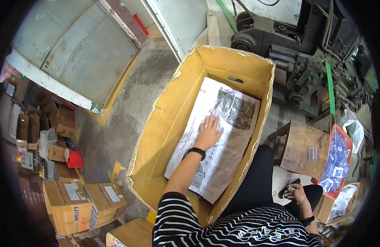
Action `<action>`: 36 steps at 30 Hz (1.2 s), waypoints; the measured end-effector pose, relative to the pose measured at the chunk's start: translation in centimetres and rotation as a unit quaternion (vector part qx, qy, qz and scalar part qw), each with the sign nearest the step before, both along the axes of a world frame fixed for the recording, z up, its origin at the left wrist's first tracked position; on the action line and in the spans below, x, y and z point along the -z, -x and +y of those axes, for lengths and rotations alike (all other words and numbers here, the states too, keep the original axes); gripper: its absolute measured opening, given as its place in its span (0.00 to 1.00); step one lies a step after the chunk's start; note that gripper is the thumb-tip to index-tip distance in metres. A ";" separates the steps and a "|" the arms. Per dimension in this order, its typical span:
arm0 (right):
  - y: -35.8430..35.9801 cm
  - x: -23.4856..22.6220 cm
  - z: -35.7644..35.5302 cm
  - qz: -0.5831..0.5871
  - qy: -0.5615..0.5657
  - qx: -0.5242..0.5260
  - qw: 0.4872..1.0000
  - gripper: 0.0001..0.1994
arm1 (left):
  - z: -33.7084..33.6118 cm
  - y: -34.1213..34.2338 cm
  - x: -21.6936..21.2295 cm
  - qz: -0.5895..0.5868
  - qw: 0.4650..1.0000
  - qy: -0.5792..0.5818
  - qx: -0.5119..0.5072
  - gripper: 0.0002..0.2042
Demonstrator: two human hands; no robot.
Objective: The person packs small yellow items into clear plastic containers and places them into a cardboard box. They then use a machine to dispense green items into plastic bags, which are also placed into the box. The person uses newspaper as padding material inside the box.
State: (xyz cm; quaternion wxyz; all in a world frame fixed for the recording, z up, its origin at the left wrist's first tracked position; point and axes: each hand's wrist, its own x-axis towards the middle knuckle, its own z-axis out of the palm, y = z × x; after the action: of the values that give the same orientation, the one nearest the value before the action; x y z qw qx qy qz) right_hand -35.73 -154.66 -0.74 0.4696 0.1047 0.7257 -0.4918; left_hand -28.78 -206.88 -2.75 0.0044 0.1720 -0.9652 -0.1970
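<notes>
My left hand [209, 132] lies with spread fingers on a printed newspaper sheet [223, 144], pressing its upper middle. The sheet rests inside a tall, worn cardboard box [167, 123] with a ragged rim and a handle slot in its far wall. Whatever lies under the paper is hidden. Down at the right, beside my knee, my right hand [295, 192] is closed with its fingers curled; anything in it is too small to make out.
A wooden stool [305, 150] with a small clear plastic piece [312, 153] stands right, next to a red basket [342, 164] of bluish clear parts. Dark machinery [288, 53] fills the far right. Closed cartons [85, 203] stand lower left; a metal door [80, 53] is upper left.
</notes>
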 end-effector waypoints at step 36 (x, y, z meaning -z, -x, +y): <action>-1.6 2.3 11.3 0.117 -0.152 -0.044 0.980 0.06 | 0.1 12.4 4.1 -0.030 0.995 0.041 -0.090 0.39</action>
State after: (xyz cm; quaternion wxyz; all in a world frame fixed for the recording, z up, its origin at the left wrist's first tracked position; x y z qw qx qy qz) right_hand -34.08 -143.40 -3.00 0.3813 0.0847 0.8460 -0.3630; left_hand -41.22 -206.79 -6.88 0.0004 0.2634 -0.9528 -0.1508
